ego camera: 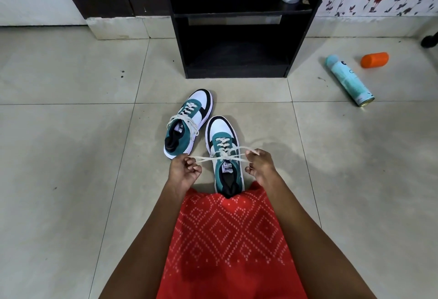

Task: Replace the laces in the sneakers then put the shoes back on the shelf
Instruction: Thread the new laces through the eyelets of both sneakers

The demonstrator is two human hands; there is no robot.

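Head view: both hands pull the near sneaker's lace ends apart.

Left hand (186, 170) and right hand (258, 165) each pinch a lace (224, 156) end; near sneaker (225, 154) sits on floor tiles (71, 156) beside its mate (188, 121), before the shelf (237, 45).

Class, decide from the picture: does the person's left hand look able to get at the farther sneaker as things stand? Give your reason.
Probably yes, once freed. The left hand pinches a lace of the near sneaker, but the farther sneaker lies just beyond it on the floor, nothing between.
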